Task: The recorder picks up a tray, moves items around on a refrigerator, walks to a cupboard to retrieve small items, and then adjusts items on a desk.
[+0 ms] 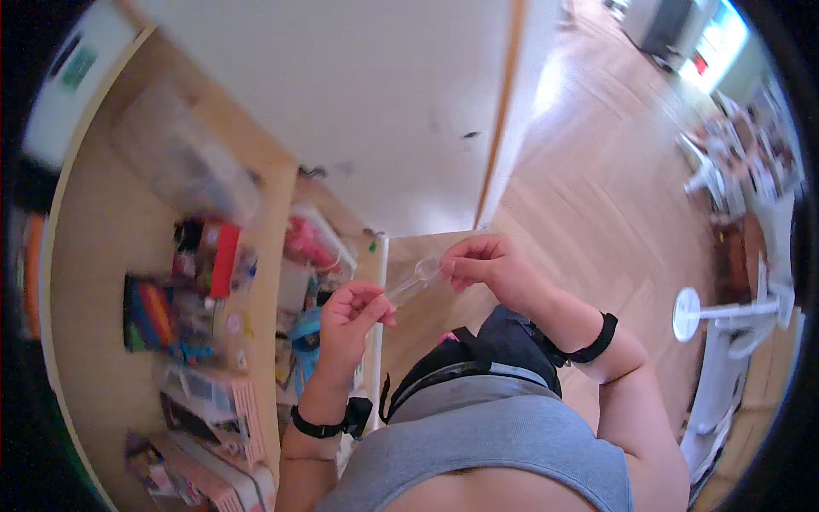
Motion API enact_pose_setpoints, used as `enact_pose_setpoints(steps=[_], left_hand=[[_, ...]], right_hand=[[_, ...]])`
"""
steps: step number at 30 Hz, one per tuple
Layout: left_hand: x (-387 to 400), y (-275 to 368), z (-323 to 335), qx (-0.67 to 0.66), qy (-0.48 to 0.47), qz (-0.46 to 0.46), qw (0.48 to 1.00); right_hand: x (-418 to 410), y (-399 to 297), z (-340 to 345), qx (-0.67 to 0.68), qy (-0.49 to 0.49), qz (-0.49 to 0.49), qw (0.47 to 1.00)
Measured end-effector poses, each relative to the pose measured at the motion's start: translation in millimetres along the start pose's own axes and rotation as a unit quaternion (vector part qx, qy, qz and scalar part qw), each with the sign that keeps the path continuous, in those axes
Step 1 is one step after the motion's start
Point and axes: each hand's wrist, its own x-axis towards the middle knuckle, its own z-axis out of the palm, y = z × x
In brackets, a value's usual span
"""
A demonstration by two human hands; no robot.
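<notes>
Between my two hands is a clear plastic utensil [416, 276] that looks like a spoon, its rounded end towards the right. My left hand [354, 320] pinches the thin end between thumb and fingertips. At the rounded end, my right hand [478, 265] has thumb and fingers closed on it. Blur and transparency hide its exact outline, and a thin wrapper around it cannot be ruled out. Both hands are held up in front of my body, above the wooden floor and beside an open cabinet.
To the left, wooden cabinet shelves [269, 333] hold a clear plastic bag [185, 153], a red box [224, 259] and pink baskets [246, 416]. A white cabinet door [384, 115] stands open ahead. Herringbone floor [576, 211] stretches right, towards white furniture with a round disc [686, 314].
</notes>
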Motion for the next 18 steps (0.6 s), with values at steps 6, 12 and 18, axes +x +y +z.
enact_pose_setpoints(steps=[6, 12, 18], left_hand=[[61, -13, 123, 0.096, -0.156, -0.004, 0.983], [110, -64, 272, 0.157, -0.303, -0.045, 0.939], [153, -104, 423, 0.162, -0.401, -0.094, 0.897]], right_hand=[[-82, -4, -112, 0.045, 0.133, -0.078, 0.987], [-166, 11, -240, 0.024, 0.231, -0.101, 0.967], [-248, 17, -360, 0.02, 0.372, -0.073, 0.925]])
